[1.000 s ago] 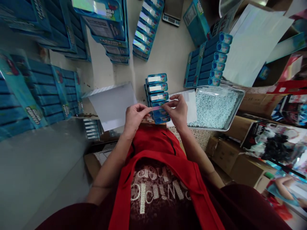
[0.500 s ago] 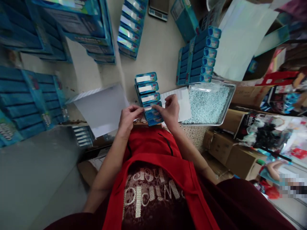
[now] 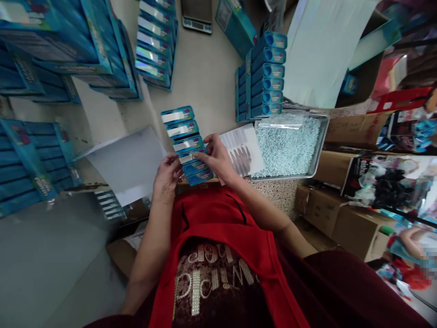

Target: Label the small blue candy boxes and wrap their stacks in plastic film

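A row of small blue boxes [image 3: 186, 130] lies at the table's front edge, with white strip stickers on the upper ones. The two boxes nearest me show a bare blue face. My right hand [image 3: 218, 158] is closed around the row's right side, its thumb on the white sticker [image 3: 187, 158] of the fourth box. My left hand [image 3: 167, 175] has its fingers curled against the left end of the near boxes; its fingertips are partly hidden. Just right of my right hand lies a sticker sheet [image 3: 241, 148] with strips on it.
A metal tray [image 3: 322, 141] of pale blue pellets stands to the right. Behind it is a stack of blue boxes [image 3: 261, 82]. More blue boxes [image 3: 155, 43] stand further back and at left. A white sheet [image 3: 128, 166] overhangs the front edge. A small scale [image 3: 197, 23] is at the back.
My left hand has drawn back from the sticker to the row's left end. My right thumb now lies on that sticker. The whole view has shifted, moving the table things leftward.
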Motion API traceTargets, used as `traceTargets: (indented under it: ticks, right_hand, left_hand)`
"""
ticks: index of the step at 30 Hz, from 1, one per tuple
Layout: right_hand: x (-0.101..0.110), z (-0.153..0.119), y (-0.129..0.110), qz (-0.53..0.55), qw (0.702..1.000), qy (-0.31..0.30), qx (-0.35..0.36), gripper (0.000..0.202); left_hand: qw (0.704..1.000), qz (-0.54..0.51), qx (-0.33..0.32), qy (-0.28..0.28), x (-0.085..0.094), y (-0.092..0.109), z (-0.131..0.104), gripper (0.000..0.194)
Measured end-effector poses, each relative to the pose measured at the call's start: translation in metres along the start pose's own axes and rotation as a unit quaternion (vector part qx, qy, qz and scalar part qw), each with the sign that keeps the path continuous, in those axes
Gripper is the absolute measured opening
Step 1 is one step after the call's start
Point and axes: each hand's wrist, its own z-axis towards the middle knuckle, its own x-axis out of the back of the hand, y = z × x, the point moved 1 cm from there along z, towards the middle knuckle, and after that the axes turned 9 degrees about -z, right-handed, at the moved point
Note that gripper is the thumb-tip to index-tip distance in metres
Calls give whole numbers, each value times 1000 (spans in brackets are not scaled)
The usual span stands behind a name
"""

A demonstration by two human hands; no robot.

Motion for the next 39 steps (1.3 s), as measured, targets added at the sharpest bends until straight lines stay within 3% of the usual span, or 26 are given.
traceTargets:
  ticks: [3, 5, 6, 7, 9, 10, 12, 14, 16, 19, 21, 23, 28, 32, 39]
  right_hand:
    - [1, -7, -2, -68, 997, -10, 27, 39]
    - [9, -14, 4, -41, 998, -28, 49, 41]
    - [16, -18, 11, -9, 998, -36, 56, 45]
    - [25, -22, 21, 23, 997, -40, 57, 49]
    - [50, -30, 49, 53, 998, -18, 37, 55]
    - [64, -33, 66, 48, 999, 9, 19, 54]
    - [94, -38, 103, 18, 997, 70, -15, 50]
    - [122, -41, 136, -15, 991, 128, -31, 41]
    - [144, -42, 159, -63, 983, 171, -23, 32]
    - [164, -38, 175, -165, 969, 183, 26, 22]
    - [170, -31, 176, -243, 952, 170, 71, 24]
    - [176, -20, 174, -317, 928, 160, 111, 34]
    - [183, 14, 172, -445, 875, 103, 161, 52]
    - [183, 24, 172, -489, 856, 60, 158, 50]
    - [182, 15, 170, -510, 840, 50, 178, 52]
  left_hand:
    - [987, 96, -68, 108, 16, -28, -27, 53]
    - [970, 157, -83, 164, 20, -57, -59, 47]
    - [968, 191, -63, 152, 16, -74, -75, 44]
    - [967, 232, -22, 104, 6, -91, -89, 41]
    - [952, 303, 41, -29, -31, -118, -104, 34]
    - [940, 331, 25, -83, -57, -125, -103, 30]
    - [910, 375, -119, -134, -118, -126, -82, 25]
    - [868, 419, -254, -83, -178, -114, -42, 23]
    - [818, 477, -318, -34, -227, -99, 4, 30]
    - [789, 556, -260, -31, -265, -84, 59, 31]
    - [796, 568, -198, -69, -271, -84, 73, 24]
    - [809, 553, -174, -99, -268, -87, 70, 20]
    - [824, 516, -214, -95, -257, -92, 36, 16]
    - [827, 510, -216, -95, -258, -89, 23, 12]
    - [814, 534, -195, -116, -260, -85, 25, 12]
